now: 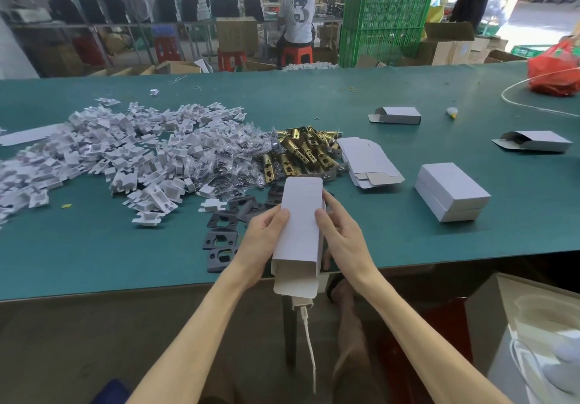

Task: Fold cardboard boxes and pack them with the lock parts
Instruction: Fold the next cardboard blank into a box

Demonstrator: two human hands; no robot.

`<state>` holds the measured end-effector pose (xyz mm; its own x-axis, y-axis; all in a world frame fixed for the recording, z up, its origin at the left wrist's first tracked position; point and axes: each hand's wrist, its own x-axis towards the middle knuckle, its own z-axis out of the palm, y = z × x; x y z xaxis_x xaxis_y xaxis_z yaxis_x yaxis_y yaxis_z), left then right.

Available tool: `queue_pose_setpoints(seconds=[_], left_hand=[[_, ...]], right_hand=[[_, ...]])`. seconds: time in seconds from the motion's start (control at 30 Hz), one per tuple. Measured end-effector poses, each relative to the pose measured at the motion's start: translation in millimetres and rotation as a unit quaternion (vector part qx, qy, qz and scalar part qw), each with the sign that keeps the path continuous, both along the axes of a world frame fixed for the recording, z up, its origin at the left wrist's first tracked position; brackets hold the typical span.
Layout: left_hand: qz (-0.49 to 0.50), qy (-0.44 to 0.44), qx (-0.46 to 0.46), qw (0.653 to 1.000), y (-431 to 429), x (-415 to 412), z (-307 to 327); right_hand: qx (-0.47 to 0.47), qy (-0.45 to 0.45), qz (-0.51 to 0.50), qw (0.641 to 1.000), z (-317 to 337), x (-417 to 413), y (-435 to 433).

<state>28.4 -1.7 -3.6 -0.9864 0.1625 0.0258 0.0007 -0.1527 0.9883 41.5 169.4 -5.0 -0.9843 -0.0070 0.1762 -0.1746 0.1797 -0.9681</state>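
The cardboard box (300, 215), a half-opened white sleeve, is held over the near edge of the green table (94, 246), with its open end and loose flap towards the person. The left hand (263, 234) and right hand (343, 235) grip its long sides, thumbs on the top face and fingers underneath. To square it well, press both sides evenly until the creases pop, then tuck in the near flap. Black strike plates (221, 237) lie just to the left. Brass latches (298, 152) and flat box blanks (367, 162) lie beyond. Bare table shows on the right, short of the closed boxes (452, 193).
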Motion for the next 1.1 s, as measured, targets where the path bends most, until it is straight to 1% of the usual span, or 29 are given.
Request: queue_pose_setpoints(seconds=[0.17, 0.3, 0.43, 0.6, 0.73, 0.83, 0.93, 1.1], left_hand=[[0.004, 0.018, 0.003, 1.000, 0.6, 1.1, 2.1], [0.011, 0.009, 0.021, 1.000, -0.4, 1.4, 2.9], [0.016, 0.011, 0.023, 1.000, 0.6, 1.8, 3.1], [0.044, 0.013, 0.022, 0.999, 0.0, 1.9, 0.1], [0.040, 0.044, 0.020, 0.998, 0.0, 1.8, 3.1], [0.012, 0.037, 0.020, 0.999, -0.1, 2.8, 3.6], [-0.014, 0.032, 0.000, 0.999, -0.7, 3.7, 2.5], [-0.011, 0.023, 0.009, 1.000, -1.9, 2.4, 0.9]], right_hand=[[-0.036, -0.002, -0.003, 0.999, 1.8, 2.4, 0.3], [-0.057, -0.016, 0.006, 0.998, 2.2, 3.0, 0.5], [-0.054, -0.020, 0.007, 0.998, 3.2, 3.7, 1.1], [-0.051, -0.022, 0.010, 0.998, 4.5, 4.9, 0.3], [-0.051, -0.029, 0.013, 0.998, 4.5, 4.1, -0.5], [-0.048, -0.035, 0.024, 0.998, 4.5, 4.1, -0.7], [-0.038, -0.036, 0.030, 0.998, 3.6, 2.7, -0.7], [-0.035, -0.027, 0.031, 0.999, 1.9, 2.1, -0.9]])
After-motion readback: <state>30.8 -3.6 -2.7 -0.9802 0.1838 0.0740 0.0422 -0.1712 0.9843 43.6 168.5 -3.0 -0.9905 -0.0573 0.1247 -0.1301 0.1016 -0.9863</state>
